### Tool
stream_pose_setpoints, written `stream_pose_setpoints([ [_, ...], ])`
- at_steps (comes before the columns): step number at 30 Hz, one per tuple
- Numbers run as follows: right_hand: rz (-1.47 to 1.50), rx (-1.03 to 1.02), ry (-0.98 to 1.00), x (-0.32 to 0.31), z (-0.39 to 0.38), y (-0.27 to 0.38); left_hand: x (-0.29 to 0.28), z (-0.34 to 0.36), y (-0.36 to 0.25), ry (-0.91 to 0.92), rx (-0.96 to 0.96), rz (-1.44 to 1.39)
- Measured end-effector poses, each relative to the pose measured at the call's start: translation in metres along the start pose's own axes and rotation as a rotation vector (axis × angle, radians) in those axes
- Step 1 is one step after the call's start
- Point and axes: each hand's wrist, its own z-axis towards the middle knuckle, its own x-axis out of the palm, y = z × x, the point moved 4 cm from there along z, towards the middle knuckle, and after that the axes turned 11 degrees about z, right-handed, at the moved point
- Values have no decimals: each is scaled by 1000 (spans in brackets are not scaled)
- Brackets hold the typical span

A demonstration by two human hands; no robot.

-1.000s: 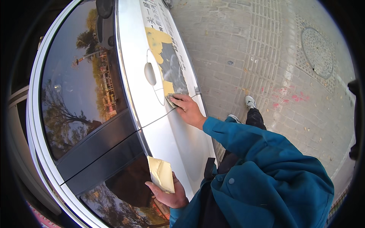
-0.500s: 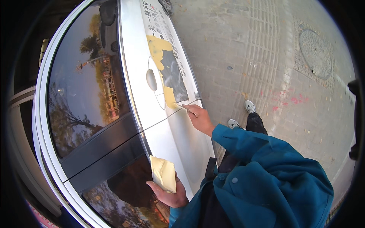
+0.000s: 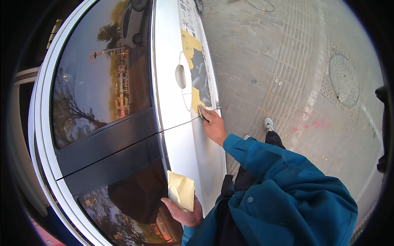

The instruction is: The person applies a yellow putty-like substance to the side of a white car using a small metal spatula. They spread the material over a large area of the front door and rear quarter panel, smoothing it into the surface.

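Observation:
My left hand (image 3: 185, 213) grips a flat board covered with pale yellow putty (image 3: 181, 191), held close to the car's lower window. At the white car door (image 3: 171, 49), my right hand (image 3: 215, 125) pinches a small, thin spreader (image 3: 201, 111). Its edge touches the lower end of the yellow putty (image 3: 190, 46) on the door, just by the door seam. The putty runs down the side of a dull grey sanded patch (image 3: 201, 76). Beside that patch is the silver door handle (image 3: 180, 76). My fingers hide most of the spreader.
Dark car windows (image 3: 111, 74) reflect trees and another vehicle. Paving (image 3: 238, 49) with ribbed tiles lies to the right, along with a round manhole cover (image 3: 344, 80) and pink stains. My shoe (image 3: 268, 124) stands on the paving. A thin cable (image 3: 262, 7) lies at the top.
My right hand has turned, with the spreader now flatter against the putty near the seam. My left hand still holds the putty board. The whole view has shifted, moving the door rightward.

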Motion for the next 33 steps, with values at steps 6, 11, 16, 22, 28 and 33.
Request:
stream_pose_setpoints([
  [6, 34, -17, 148, -19, -24, 14, 1, 7, 5, 46, -58, -16],
  [11, 90, 211, -9, -48, -3, 6, 6, 10, 1, 132, -33, -73],
  [16, -21, 339, 0, -35, 21, 30, -4, 11, -1, 63, -21, -51],
  [22, -107, -1, 93, -6, 4, 62, -13, 11, -6, -5, 123, 310],
  [28, 94, 320, 201, -57, -9, 63, 20, 12, -1, 169, -12, -75],
  [33, 237, 179, 226, -119, -34, 144, 52, 20, 5, 170, -38, -114],
])
